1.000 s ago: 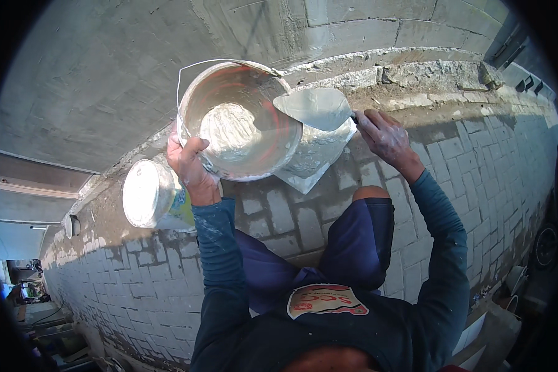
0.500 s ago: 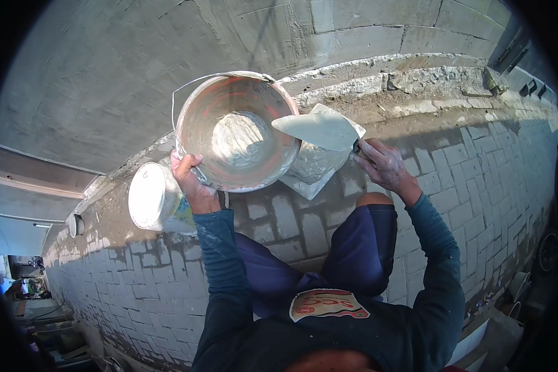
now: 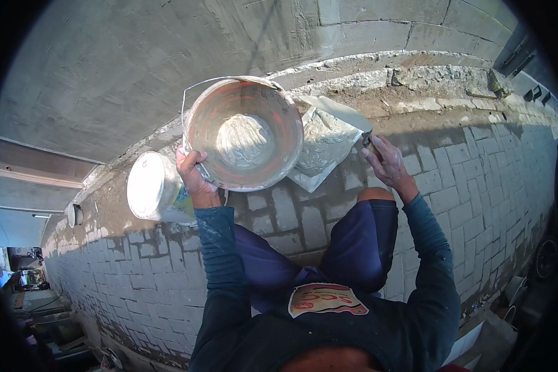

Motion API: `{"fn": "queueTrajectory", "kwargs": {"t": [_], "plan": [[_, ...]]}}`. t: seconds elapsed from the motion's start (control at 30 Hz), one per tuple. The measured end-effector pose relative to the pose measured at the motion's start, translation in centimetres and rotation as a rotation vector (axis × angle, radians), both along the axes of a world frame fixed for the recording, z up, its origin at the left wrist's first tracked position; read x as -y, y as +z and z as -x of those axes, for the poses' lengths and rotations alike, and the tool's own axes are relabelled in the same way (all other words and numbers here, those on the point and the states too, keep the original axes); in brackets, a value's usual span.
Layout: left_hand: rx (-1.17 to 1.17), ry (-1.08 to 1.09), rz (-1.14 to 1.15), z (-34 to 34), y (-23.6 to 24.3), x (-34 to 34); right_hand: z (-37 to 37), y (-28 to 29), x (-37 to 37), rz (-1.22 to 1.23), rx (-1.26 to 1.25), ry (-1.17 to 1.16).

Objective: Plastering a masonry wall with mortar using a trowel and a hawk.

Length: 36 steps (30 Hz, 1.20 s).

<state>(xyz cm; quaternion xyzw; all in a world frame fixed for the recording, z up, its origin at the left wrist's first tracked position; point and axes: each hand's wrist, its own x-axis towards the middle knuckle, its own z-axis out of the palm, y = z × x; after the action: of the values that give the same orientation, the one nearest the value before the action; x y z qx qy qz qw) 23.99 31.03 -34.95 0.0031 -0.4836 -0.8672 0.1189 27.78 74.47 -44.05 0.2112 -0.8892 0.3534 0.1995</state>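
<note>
My left hand [image 3: 196,175] grips the near left rim of a mortar-stained bucket [image 3: 282,115], which tilts toward me. A lump of wet grey-white plaster [image 3: 245,137] lies at its bottom, and its wire handle stands up along the left and far side. My right hand [image 3: 389,163] is wrapped round the handle of a pointed trowel [image 3: 338,113]. The trowel's pale blade points left, just right of the bucket. Below the blade sits a light, square-cornered bag or sheet [image 3: 319,149] smeared with plaster; which of these it is I cannot tell.
Left of the bucket stands a white lidded pail [image 3: 147,186]. A grey plastered wall [image 3: 136,68] rises beyond, with a broken ledge [image 3: 440,77] at its foot. Brick paving [image 3: 155,279] surrounds my bent knees. Assorted items lie along the lower right edge.
The trowel has moved slightly right and away from the bucket, its blade turning edge-on. The bucket has shifted a little to the right, still in my left hand.
</note>
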Motion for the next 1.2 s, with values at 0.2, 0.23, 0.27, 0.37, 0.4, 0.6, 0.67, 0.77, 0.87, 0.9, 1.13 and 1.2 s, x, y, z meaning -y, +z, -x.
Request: {"fn": "queueTrajectory", "kwargs": {"t": [0.2,0.23,0.27,0.37,0.4,0.6,0.67,0.77,0.87,0.9,1.13,1.2], "plan": [[-0.083,0.120,0.085,0.9,1.3,-2.8,0.1,-7.2,-1.9,-0.345,0.261,-0.012],[-0.079,0.130,0.087,1.2,1.7,-3.3,0.6,-6.3,-1.6,-0.287,0.305,0.004],[-0.124,0.132,0.132,1.2,2.0,-3.7,0.8,-5.0,-1.3,-0.229,0.354,0.019],[-0.181,0.108,0.211,1.4,2.1,-4.0,0.7,2.3,0.0,-0.185,0.334,-0.021],[-0.183,0.158,0.313,1.4,2.5,-4.8,0.9,4.5,0.4,-0.181,0.339,-0.025],[-0.278,0.124,0.605,1.4,4.1,-7.7,4.0,10.1,5.3,-0.317,0.313,0.093],[-0.333,0.077,0.670,1.8,4.6,-7.6,5.6,10.3,7.3,-0.576,0.309,0.143],[-0.384,-0.010,0.702,2.5,5.8,-8.4,8.3,8.0,7.8,-0.432,0.562,0.323],[-0.419,0.005,0.666,3.7,6.0,-7.8,8.4,8.1,8.1,-0.047,1.142,0.522],[-0.415,0.013,0.675,3.9,5.8,-7.4,8.4,8.1,8.3,0.159,1.424,0.614],[-0.415,0.221,0.417,7.1,1.8,-4.2,5.2,4.8,3.4,0.765,1.363,0.743],[-0.373,0.264,0.407,7.1,1.5,-2.8,4.0,3.8,1.9,0.632,1.126,0.613]]}}
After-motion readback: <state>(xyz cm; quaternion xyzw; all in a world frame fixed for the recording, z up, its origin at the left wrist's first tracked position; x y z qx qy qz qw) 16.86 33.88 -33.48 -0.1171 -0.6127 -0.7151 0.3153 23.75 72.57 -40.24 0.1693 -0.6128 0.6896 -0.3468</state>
